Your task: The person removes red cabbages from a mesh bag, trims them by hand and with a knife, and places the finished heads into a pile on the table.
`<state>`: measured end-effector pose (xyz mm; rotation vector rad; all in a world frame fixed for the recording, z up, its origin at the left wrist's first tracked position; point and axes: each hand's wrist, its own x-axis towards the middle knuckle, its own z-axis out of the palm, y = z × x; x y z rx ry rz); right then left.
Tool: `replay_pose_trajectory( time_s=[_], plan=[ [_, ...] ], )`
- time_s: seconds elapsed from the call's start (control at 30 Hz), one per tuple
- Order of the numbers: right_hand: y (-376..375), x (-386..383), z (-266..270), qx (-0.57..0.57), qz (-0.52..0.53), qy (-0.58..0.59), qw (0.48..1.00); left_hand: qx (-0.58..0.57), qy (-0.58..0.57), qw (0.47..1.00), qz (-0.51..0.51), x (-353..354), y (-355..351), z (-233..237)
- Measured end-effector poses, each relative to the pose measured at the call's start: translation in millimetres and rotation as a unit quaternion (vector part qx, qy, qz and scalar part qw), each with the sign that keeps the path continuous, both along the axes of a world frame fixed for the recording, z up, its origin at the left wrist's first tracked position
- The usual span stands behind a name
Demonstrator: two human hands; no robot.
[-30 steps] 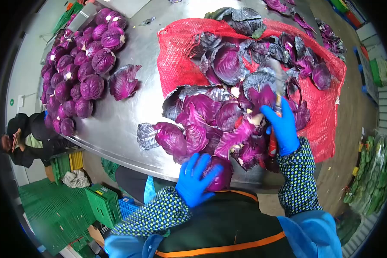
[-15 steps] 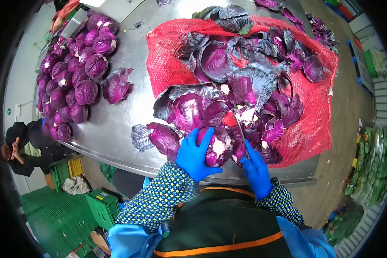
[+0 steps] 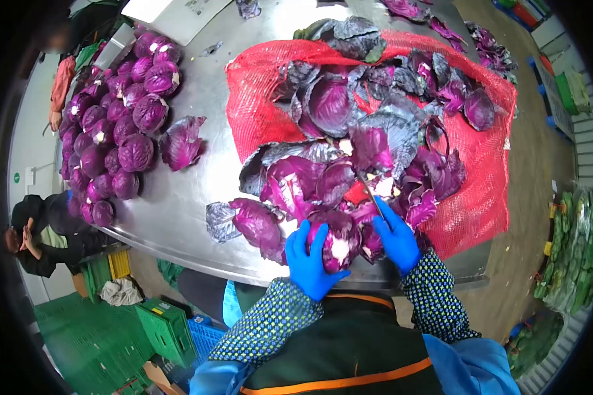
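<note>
The gloved left hand [image 3: 313,262] grips a purple cabbage [image 3: 336,242] beside the red mesh sack [image 3: 474,204].

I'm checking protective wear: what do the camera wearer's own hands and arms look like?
The left hand and right hand wear plain bright-blue gloves. Dark fabric sleeve covers, patterned with small pale and yellow-green spots, meet light-blue sleeves.

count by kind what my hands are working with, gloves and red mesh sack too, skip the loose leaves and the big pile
Blue gloves: 2, left glove and right glove
Knife: 1, in the right hand
Red cabbage: 1, at the left hand
Red mesh sack: 1
Total: 5
</note>
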<state>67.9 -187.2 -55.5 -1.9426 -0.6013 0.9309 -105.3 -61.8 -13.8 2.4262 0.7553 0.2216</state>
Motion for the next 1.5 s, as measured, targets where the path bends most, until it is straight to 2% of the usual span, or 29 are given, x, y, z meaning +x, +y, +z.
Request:
replay_pose_trajectory(
  time_s=[0.03, 0.1, 0.17, 0.23, 0.3, 0.37, 0.43, 0.5, 0.53, 0.57, 0.6, 0.63, 0.67, 0.7, 0.77, 0.83, 0.9, 0.97, 1.03, 1.13, 1.17, 1.23, 1.27, 1.3, 1.37, 1.4, 1.43, 1.47, 1.5],
  plan=[
    [11.9, -16.8, 11.2, 0.044, -0.059, 0.068, 0.995, -0.018, -0.009, 1.000, 0.017, 4.7, 1.6, 2.4],
    [30.2, -30.2, 18.0, 0.024, -0.197, 0.144, 0.969, -0.006, -0.004, 1.000, -0.007, 3.3, 6.8, 5.2],
    [40.0, -2.3, 11.2, 0.038, -0.190, 0.258, 0.947, -0.082, -0.041, 0.996, 0.015, -8.4, 11.7, 9.8],
    [56.6, 1.7, 25.3, 0.044, -0.145, 0.249, 0.956, -0.124, -0.011, 0.991, 0.054, -15.6, 10.2, 20.8],
    [74.2, -2.3, 30.1, 0.099, -0.049, 0.176, 0.978, -0.119, 0.077, 0.989, 0.032, -17.0, 21.0, 25.4],
    [89.7, 14.3, 31.1, 0.156, -0.209, 0.290, 0.921, -0.137, 0.044, 0.989, 0.036, -16.3, 33.5, 26.5],
    [85.1, 17.3, 51.8, 0.120, -0.196, 0.206, 0.951, -0.077, 0.055, 0.995, -0.007, -11.9, 47.7, 28.7],
    [55.2, -1.1, 43.7, 0.065, -0.166, 0.256, 0.950, -0.015, 0.082, 0.996, -0.038, -3.1, 59.4, 23.3],
    [33.3, -17.2, 20.0, 0.076, -0.065, 0.066, 0.993, 0.034, 0.114, 0.988, -0.098, 7.2, 70.2, 19.4],
    [21.3, -25.7, 7.4, 0.082, 0.044, -0.127, 0.988, 0.045, 0.142, 0.983, -0.104, 13.9, 78.0, 6.7],
    [20.8, -27.5, 9.0, 0.081, 0.046, -0.127, 0.987, -0.054, 0.106, 0.991, -0.059, 16.7, 93.5, -3.9],
    [23.3, -29.6, 12.9, 0.029, -0.004, 0.010, 1.000, -0.105, 0.114, 0.984, 0.082, 22.6, 105.6, -16.6],
    [27.3, -28.6, 17.2, -0.021, -0.053, 0.147, 0.988, -0.107, 0.102, 0.981, 0.127, 18.6, 130.7, -56.9],
    [30.2, -23.9, 26.4, -0.016, -0.051, 0.146, 0.988, -0.319, 0.181, 0.910, 0.193, 21.0, 141.9, -57.0],
    [31.7, -12.5, 44.4, -0.085, -0.047, 0.283, 0.954, -0.105, -0.051, 0.979, 0.166, 14.2, 113.6, -52.9],
    [20.1, -14.6, 29.5, -0.044, -0.013, 0.192, 0.980, -0.040, -0.134, 0.975, 0.174, 22.2, 67.8, 2.4],
    [16.2, -14.2, 18.8, -0.069, 0.001, 0.095, 0.993, -0.049, 0.005, 0.999, 0.007, 10.8, 30.5, 23.2],
    [16.5, -6.9, 6.3, -0.070, -0.012, 0.115, 0.991, -0.087, -0.010, 0.994, 0.059, 2.1, 6.5, 14.0],
    [23.3, -2.2, 6.9, -0.066, -0.035, 0.137, 0.988, -0.101, 0.010, 0.994, 0.045, -5.9, 6.2, 11.4],
    [38.3, -7.6, 15.9, 0.119, 0.010, 0.243, 0.963, -0.161, -0.049, 0.985, 0.031, -23.6, 7.7, 5.9],
    [43.2, -11.1, 13.3, 0.082, 0.134, 0.060, 0.986, -0.162, -0.047, 0.985, 0.039, -26.7, 5.0, 5.0],
    [55.4, -6.7, 36.4, -0.019, 0.202, 0.032, 0.979, -0.176, -0.040, 0.983, 0.015, -31.9, 5.6, 5.4],
    [61.0, -3.1, 20.7, -0.083, 0.176, 0.037, 0.980, -0.210, -0.044, 0.977, 0.007, -33.5, 10.0, 4.3],
    [64.8, -8.7, 1.5, -0.007, 0.090, 0.057, 0.994, -0.206, -0.046, 0.977, 0.009, -35.6, 10.8, 6.5],
    [76.3, -0.9, 3.7, -0.028, 0.153, 0.046, 0.987, -0.153, -0.022, 0.988, -0.003, -33.2, 10.8, 17.7],
    [71.4, -5.7, 9.2, -0.061, 0.155, -0.029, 0.986, -0.158, 0.010, 0.985, 0.063, -36.6, 4.4, 23.7],
    [74.8, -15.1, 37.9, -0.094, 0.155, -0.103, 0.978, -0.160, 0.013, 0.985, 0.067, -39.0, 1.8, 19.4],
    [70.8, -23.4, 43.3, -0.092, 0.119, -0.103, 0.983, -0.406, -0.031, 0.895, 0.180, -41.0, -0.4, 11.4],
    [64.4, -31.7, 42.0, -0.063, 0.088, -0.075, 0.991, -0.617, -0.073, 0.731, 0.281, -42.6, -3.8, 6.3]
  ],
)
